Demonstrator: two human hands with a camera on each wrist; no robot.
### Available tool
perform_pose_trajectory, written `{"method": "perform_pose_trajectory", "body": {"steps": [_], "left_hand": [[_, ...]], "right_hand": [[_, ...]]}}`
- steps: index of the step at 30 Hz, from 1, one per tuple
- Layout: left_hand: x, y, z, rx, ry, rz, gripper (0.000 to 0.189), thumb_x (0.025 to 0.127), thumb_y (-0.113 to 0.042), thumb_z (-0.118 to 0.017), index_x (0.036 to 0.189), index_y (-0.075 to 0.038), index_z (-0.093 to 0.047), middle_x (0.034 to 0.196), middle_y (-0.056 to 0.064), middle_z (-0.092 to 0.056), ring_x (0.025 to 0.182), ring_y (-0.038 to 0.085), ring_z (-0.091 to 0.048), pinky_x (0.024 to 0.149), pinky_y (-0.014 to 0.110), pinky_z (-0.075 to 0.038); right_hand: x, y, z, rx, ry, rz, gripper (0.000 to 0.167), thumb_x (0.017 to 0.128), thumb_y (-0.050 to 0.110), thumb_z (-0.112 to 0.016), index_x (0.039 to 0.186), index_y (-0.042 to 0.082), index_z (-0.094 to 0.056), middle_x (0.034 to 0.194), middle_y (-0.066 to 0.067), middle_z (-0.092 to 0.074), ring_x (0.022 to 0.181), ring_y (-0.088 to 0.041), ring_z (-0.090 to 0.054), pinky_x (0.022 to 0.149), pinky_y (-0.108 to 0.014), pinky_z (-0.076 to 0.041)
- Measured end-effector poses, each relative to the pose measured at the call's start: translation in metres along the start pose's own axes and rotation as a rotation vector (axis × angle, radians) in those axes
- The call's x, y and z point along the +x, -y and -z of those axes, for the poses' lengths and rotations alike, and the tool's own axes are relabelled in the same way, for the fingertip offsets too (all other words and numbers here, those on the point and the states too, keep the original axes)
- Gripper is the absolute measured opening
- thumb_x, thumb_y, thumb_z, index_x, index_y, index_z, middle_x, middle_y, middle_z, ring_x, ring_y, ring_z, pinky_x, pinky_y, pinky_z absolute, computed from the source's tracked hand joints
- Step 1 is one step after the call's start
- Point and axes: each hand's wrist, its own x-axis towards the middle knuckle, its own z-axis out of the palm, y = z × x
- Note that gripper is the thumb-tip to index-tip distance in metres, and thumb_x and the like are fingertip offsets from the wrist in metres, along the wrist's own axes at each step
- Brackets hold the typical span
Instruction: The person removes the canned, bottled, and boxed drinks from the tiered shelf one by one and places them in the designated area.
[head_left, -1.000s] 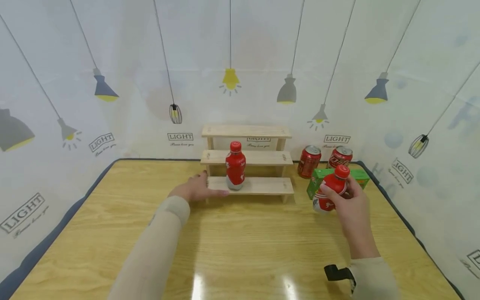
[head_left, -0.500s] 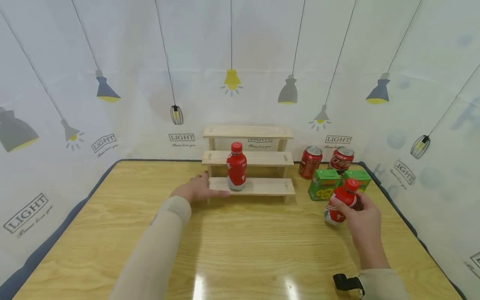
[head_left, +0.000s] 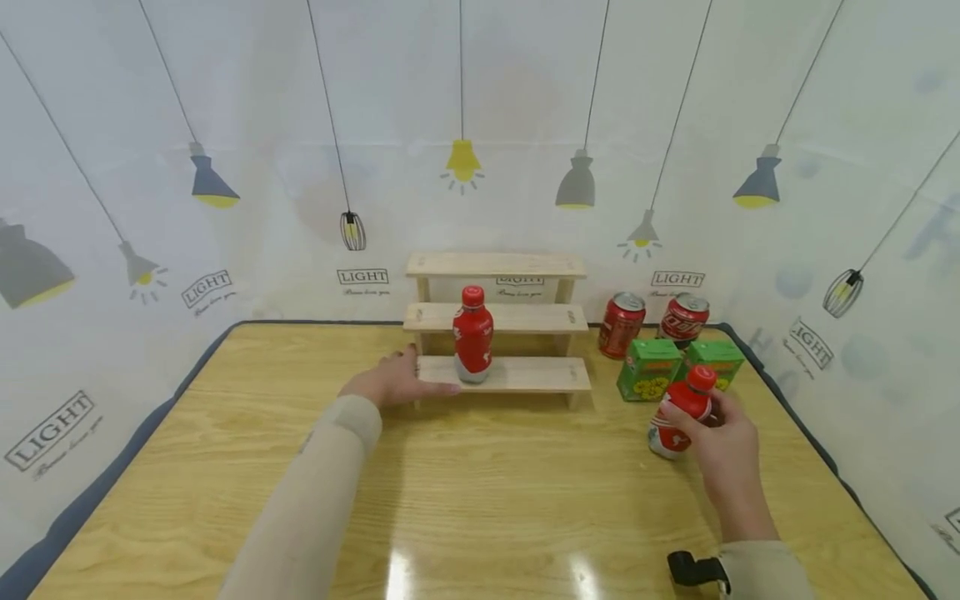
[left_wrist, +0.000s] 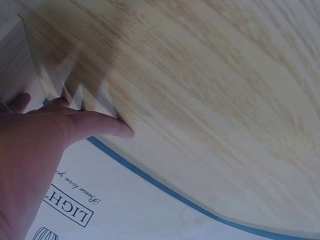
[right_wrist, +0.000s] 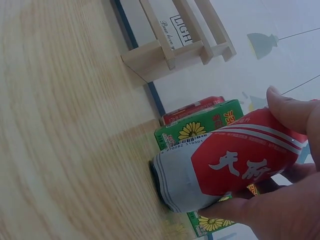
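My right hand (head_left: 727, 450) grips a red plastic bottle (right_wrist: 225, 165) with a silver-grey lower part, in front of the green cartons at the right. Its base is close to the table; contact is hard to tell. A similar red bottle (head_left: 473, 337) stands upright on the bottom step of a three-tier wooden rack (head_left: 525, 375). At that step's left end rests my left hand (head_left: 386, 379), thumb straight along the front edge and fingers stretched at the side. In the left wrist view, the fingers (left_wrist: 100, 125) look extended beside the tabletop.
Two green drink cartons (head_left: 648, 371) stand behind the held bottle, with two red soda cans (head_left: 621, 325) at their back. A wall cloth (head_left: 517, 100) printed with lamps encloses the wooden table (head_left: 480, 483) at the back and sides.
My right hand has moved right and toward me with the bottle and lowered it, so both green cartons now show. The left hand and the rack's bottle stay in place.
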Motion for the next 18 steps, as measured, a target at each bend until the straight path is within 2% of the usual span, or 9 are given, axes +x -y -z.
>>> {"method": "perform_pose_trajectory", "body": {"steps": [4, 7, 9, 12, 15, 18], "left_hand": [[-0.0029, 0.0001, 0.0010, 0.002, -0.004, -0.001, 0.154, 0.056, -0.105, -0.064, 0.171, -0.013, -0.018, 0.176, 0.020, -0.028, 0.161, 0.048, -0.029, 0.128, 0.072, -0.029], [-0.0021, 0.0003, 0.0003, 0.006, -0.003, -0.005, 0.154, 0.057, -0.106, -0.063, 0.171, -0.012, -0.017, 0.176, 0.020, -0.027, 0.161, 0.048, -0.029, 0.128, 0.072, -0.028], [-0.0012, 0.0004, -0.0004, 0.005, -0.006, -0.008, 0.155, 0.057, -0.106, -0.063, 0.171, -0.012, -0.017, 0.176, 0.020, -0.027, 0.161, 0.048, -0.029, 0.127, 0.071, -0.029], [-0.0009, 0.0001, -0.0007, 0.003, -0.009, -0.017, 0.155, 0.057, -0.105, -0.063, 0.171, -0.012, -0.018, 0.175, 0.021, -0.028, 0.160, 0.048, -0.031, 0.127, 0.071, -0.030], [-0.0020, -0.0003, -0.0002, -0.005, -0.011, -0.021, 0.154, 0.057, -0.105, -0.065, 0.171, -0.012, -0.018, 0.175, 0.020, -0.030, 0.160, 0.047, -0.032, 0.127, 0.070, -0.031], [-0.0037, 0.0002, 0.0011, -0.007, -0.010, -0.019, 0.153, 0.058, -0.104, -0.065, 0.171, -0.012, -0.017, 0.175, 0.020, -0.030, 0.160, 0.047, -0.032, 0.127, 0.070, -0.031]], "right_hand": [[0.0014, -0.0012, 0.0005, -0.010, 0.051, -0.003, 0.082, 0.098, 0.050, -0.074, 0.162, 0.011, -0.041, 0.152, -0.014, -0.052, 0.123, -0.022, -0.050, 0.076, -0.006, -0.045], [0.0017, -0.0018, 0.0012, -0.015, 0.086, -0.015, 0.086, 0.099, 0.053, -0.071, 0.165, 0.012, -0.035, 0.157, -0.016, -0.049, 0.129, -0.026, -0.049, 0.083, -0.012, -0.046], [0.0028, -0.0018, 0.0018, -0.012, 0.103, -0.025, 0.087, 0.100, 0.055, -0.069, 0.167, 0.013, -0.032, 0.159, -0.017, -0.047, 0.133, -0.028, -0.047, 0.092, -0.020, -0.048], [0.0040, -0.0011, 0.0022, 0.020, 0.124, -0.038, 0.088, 0.102, 0.055, -0.065, 0.169, 0.013, -0.026, 0.164, -0.019, -0.042, 0.139, -0.031, -0.045, 0.110, -0.040, -0.051], [0.0045, -0.0001, 0.0020, 0.073, 0.148, -0.051, 0.089, 0.104, 0.053, -0.064, 0.171, 0.014, -0.020, 0.171, -0.020, -0.035, 0.149, -0.035, -0.040, 0.126, -0.055, -0.040], [0.0045, 0.0004, 0.0008, 0.124, 0.170, -0.061, 0.090, 0.105, 0.050, -0.063, 0.172, 0.017, -0.014, 0.176, -0.018, -0.028, 0.157, -0.036, -0.033, 0.131, -0.059, -0.032]]}}
